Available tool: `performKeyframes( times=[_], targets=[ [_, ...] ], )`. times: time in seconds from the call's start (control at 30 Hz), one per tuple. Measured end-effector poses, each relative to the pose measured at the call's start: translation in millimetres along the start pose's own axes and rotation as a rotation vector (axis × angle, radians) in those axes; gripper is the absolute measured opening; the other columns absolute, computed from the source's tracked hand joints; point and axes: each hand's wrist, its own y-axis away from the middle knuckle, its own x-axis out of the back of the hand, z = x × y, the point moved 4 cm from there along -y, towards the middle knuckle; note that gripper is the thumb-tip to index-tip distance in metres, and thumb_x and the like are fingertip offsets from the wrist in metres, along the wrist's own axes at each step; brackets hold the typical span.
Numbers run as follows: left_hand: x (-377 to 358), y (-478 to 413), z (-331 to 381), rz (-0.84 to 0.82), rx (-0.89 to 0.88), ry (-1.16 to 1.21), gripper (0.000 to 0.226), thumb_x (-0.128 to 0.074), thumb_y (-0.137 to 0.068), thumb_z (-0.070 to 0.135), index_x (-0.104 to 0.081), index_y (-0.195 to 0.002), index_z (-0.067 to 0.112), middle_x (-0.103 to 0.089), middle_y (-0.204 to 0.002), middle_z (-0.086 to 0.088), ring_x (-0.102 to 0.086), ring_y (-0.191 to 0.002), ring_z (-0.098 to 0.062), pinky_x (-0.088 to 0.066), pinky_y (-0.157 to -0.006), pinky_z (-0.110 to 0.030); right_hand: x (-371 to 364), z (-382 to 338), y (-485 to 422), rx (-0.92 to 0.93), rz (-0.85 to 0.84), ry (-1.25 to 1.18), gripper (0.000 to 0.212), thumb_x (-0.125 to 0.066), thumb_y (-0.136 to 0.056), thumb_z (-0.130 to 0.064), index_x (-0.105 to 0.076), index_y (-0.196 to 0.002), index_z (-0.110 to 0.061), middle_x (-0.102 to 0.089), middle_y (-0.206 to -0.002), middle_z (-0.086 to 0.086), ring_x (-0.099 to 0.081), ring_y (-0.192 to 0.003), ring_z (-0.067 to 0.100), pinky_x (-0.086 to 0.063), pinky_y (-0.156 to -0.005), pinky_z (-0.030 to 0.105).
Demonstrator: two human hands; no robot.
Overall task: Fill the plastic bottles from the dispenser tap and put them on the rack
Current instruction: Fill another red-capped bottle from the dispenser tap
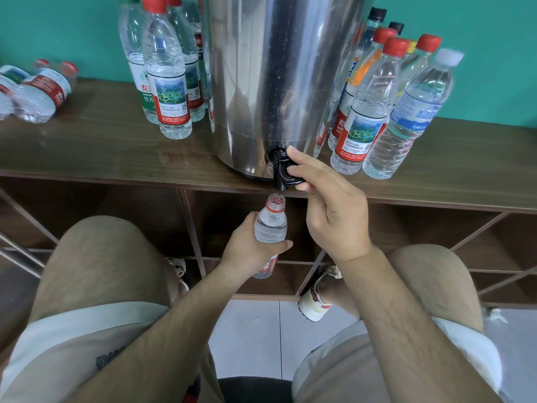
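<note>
While the left grip (pixel 247 248) curls its fingers and thumb round the body of a small uncapped bottle (pixel 270 225), holding it upright with its open mouth just under the spout, the right grip (pixel 328 205) pinches the black tap (pixel 282 170), thumb on top and fingers wrapped round the lever. The small bottle has a red neck ring and clear water inside, and sits in front of the bench edge, above the wooden rack (pixel 191 222) with its slanted dividers. The tap juts from the foot of a steel dispenser (pixel 276 68) standing on the brown bench (pixel 101 152). Left of the dispenser, a cluster of capped bottles (pixel 168 82) stands upright; farther left, near the bench end, a few bottles (pixel 37 91) lie on their sides. Right of the dispenser another group of upright bottles (pixel 377 97) crowds together, most with red caps, and a white-capped bottle (pixel 412 117) leans at the outer edge. Below, the person's knees, pale shorts and one shoe (pixel 315 301) show over grey floor tiles (pixel 250 330)
</note>
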Motion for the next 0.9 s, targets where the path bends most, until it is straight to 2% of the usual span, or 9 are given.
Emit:
performKeyframes(
  times=[0.13,0.4,0.6,0.8,0.9],
  targets=[
    [0.5,-0.3,-0.4,-0.002,0.001,0.008,0.063,-0.089,-0.071,0.056,-0.046,-0.115,0.046,-0.057,-0.097,0.028,-0.059,-0.083,0.004,-0.038,-0.066,-0.008,0.5,-0.3,-0.3,-0.004,-0.002,0.009,0.044,-0.043,-0.092,0.018,-0.067,-0.123,-0.003,-0.064,-0.142,0.009,-0.061,-0.132,0.012,-0.053,-0.100,0.024],
    [1.4,-0.2,0.0,-0.008,0.003,0.017,0.063,-0.089,-0.071,0.055,-0.046,-0.116,0.046,-0.057,-0.097,0.028,-0.058,-0.083,0.005,-0.038,-0.066,-0.008,1.5,-2.7,-1.2,-0.009,-0.003,0.030,0.042,-0.044,-0.091,0.020,-0.070,-0.120,0.001,-0.064,-0.140,0.010,-0.059,-0.130,0.003,-0.051,-0.101,0.021],
    [0.0,0.5,-0.1,-0.012,0.002,0.042,0.066,-0.090,-0.073,0.051,-0.051,-0.125,0.038,-0.059,-0.103,0.024,-0.061,-0.092,-0.004,-0.047,-0.078,-0.019,1.9,-4.3,-2.4,-0.012,-0.006,0.047,0.043,-0.046,-0.090,0.024,-0.071,-0.119,0.003,-0.065,-0.140,0.012,-0.059,-0.126,0.000,-0.053,-0.098,0.021],
    [3.1,3.5,3.9,-0.013,0.009,0.053,0.064,-0.090,-0.073,0.050,-0.050,-0.122,0.041,-0.058,-0.100,0.026,-0.060,-0.087,0.002,-0.041,-0.070,-0.010,2.8,-5.0,-4.4,-0.006,0.006,0.066,0.045,-0.047,-0.089,0.025,-0.072,-0.119,0.002,-0.066,-0.139,0.011,-0.067,-0.124,0.016,-0.059,-0.095,0.032],
    [3.9,4.9,5.2,-0.013,0.012,0.072,0.065,-0.091,-0.072,0.049,-0.051,-0.124,0.039,-0.059,-0.102,0.025,-0.061,-0.090,0.000,-0.044,-0.072,-0.012,3.1,-7.3,-7.0,-0.004,0.015,0.075,0.047,-0.046,-0.085,0.028,-0.072,-0.115,0.004,-0.068,-0.137,0.012,-0.069,-0.116,0.016,-0.058,-0.094,0.029]
  ],
)
